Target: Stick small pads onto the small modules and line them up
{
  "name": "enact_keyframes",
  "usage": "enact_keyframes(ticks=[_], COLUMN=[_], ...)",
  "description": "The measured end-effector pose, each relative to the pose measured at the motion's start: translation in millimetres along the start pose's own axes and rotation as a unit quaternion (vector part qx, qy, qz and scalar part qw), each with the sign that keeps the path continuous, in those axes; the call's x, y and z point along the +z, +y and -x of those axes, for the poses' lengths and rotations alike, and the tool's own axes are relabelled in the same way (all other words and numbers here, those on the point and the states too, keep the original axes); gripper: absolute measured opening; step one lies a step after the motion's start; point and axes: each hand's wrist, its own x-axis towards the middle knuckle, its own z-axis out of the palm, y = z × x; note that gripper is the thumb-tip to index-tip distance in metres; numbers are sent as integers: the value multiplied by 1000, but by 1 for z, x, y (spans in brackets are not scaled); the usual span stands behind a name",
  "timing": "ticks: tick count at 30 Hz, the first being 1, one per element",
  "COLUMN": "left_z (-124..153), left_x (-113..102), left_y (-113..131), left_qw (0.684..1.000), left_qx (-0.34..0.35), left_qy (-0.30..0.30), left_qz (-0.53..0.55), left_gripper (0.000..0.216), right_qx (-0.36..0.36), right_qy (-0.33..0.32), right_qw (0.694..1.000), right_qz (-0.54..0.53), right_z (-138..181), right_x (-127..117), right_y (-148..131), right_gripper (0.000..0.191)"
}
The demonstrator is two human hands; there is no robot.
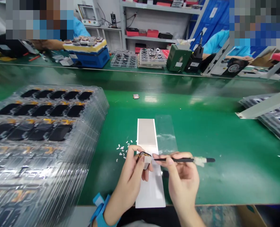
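Note:
My left hand [132, 176], a blue band around its wrist, is closed on a small watch screen [146, 161] with a dark rim and a pale square on its face. My right hand [183, 173] pinches slim black tweezers [173, 160] with whitish wrapping near the rear end. Their tip points left and reaches the edge of the screen; whether it touches cannot be made out. Below both hands lies a long white sheet [150, 192] with a beige upper part. Beside it is a clear plastic film [167, 132]. Small white scraps [122, 148] are scattered to its left.
Stacked clear trays [99, 104] of black screens rise on the left. A small part [136, 96] lies further back on the green bench [208, 126]. More trays [267, 116] and a pale post [267, 102] stand right. Two people in blue work across the bench.

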Motion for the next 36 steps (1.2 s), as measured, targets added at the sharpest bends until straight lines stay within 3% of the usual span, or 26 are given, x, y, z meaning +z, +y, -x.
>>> enact_keyframes(ticks=[6, 19, 28, 32, 36], left_z=[2, 2, 0, -1, 3], left_x=[2, 4, 6, 4, 4], left_y=[-5, -8, -8, -12, -8], left_qw=[996, 999, 999, 999, 991], left_qx=[-2, 22, 27, 21, 4], left_qy=[-1, -1, 39, 32, -51], left_qz=[91, 45, 27, -13, -122], left_gripper=[21, 18, 18, 16, 11], right_qx=[-17, -17, -25, -35, -8], right_qy=[23, 37, 8, 59, 75], right_qw=[1000, 998, 1000, 998, 988], right_qz=[-2, 47, -12, 8, 132], right_z=[10, 12, 12, 9, 12], right_x=[12, 9, 9, -10, -50], right_y=[6, 11, 7, -1, -9], right_gripper=[10, 9, 11, 11, 11])
